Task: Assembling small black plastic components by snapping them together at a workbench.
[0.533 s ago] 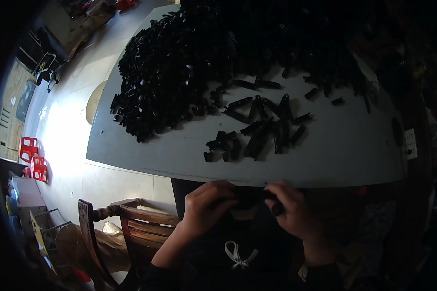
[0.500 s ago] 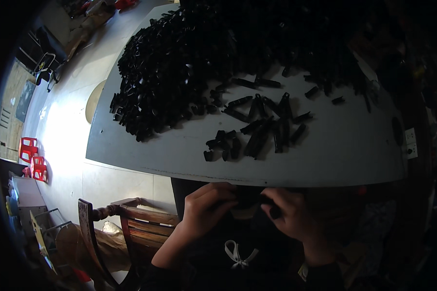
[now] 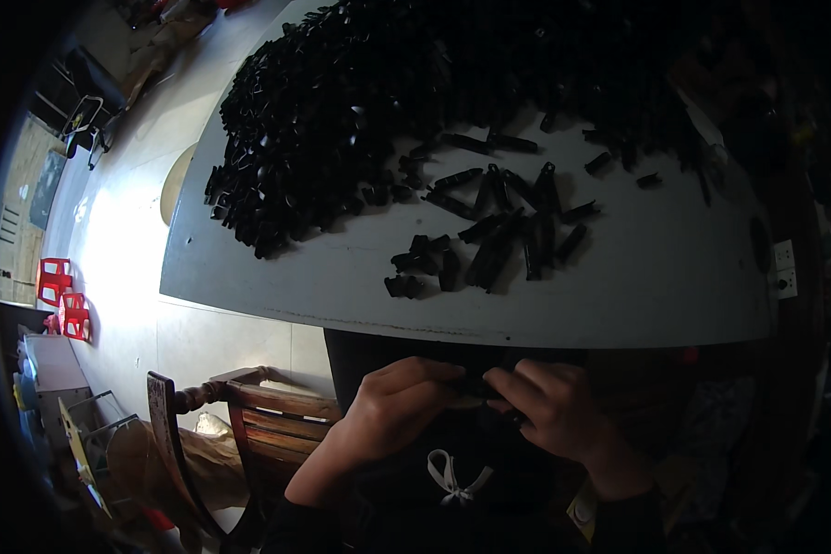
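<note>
In front of my body, just below the table's near edge, both hands meet with bent fingers. My left hand is closed, its fingertips pinching a small black plastic piece. My right hand closes on the same piece from the other side. Its shape is mostly lost between the fingers and against my dark clothes. Beyond the edge, on the pale table, lie several long black channel-shaped pieces. Left of them is a cluster of short black pieces.
A large heap of black plastic parts covers the table's far left and back. A wooden chair stands at my left. Red stools are on the floor farther left. A wall socket shows at the right.
My hands have come closer together and sit slightly lower, away from the table edge. The whole table view has shifted slightly upward.
</note>
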### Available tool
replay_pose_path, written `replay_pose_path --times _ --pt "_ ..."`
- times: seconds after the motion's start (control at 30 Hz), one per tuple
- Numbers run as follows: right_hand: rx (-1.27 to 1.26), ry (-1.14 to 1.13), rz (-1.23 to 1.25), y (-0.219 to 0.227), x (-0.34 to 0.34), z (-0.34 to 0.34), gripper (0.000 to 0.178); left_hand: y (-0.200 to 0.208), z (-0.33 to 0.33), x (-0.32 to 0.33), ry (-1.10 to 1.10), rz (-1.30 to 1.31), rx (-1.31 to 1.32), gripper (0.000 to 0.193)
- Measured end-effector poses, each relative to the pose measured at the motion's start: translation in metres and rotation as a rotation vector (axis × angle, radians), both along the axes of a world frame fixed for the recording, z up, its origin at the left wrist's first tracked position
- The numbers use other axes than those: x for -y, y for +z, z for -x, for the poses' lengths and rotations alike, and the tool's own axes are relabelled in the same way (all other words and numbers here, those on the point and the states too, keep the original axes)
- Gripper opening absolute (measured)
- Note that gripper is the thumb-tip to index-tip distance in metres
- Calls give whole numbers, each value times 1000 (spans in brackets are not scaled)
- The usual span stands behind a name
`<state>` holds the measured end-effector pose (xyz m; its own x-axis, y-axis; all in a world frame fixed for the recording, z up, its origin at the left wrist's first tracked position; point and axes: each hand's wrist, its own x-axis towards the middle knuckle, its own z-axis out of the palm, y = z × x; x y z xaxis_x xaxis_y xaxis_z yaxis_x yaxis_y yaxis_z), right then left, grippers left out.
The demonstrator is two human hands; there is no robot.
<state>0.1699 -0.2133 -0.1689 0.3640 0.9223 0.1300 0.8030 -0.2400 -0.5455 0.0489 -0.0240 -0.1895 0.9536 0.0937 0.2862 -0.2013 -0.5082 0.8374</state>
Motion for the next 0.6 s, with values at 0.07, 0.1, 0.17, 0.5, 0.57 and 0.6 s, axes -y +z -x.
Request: replay_pose_path --times 0.07,0.1,0.17,0.5,0.57,0.6 --pt "8 15 24 -6 1 1 30 -6 -3 -1 -58 164 15 9" --pt "-11 76 -48 -9 2 3 29 -6 -5 -1 -115 324 35 14" --pt "-30 138 -122 -14 -1 9 27 -8 -9 20 -143 593 16 25" --pt "-50 81 -46 -28 -12 22 34 -25 -17 22 47 394 202 29" --pt "-53 -105 5 -22 -18 -5 34 -38 -10 0 329 67 223 19" --pt "-33 -236 -55 -23 -17 -22 33 -41 -12 -5 454 4 97 16"
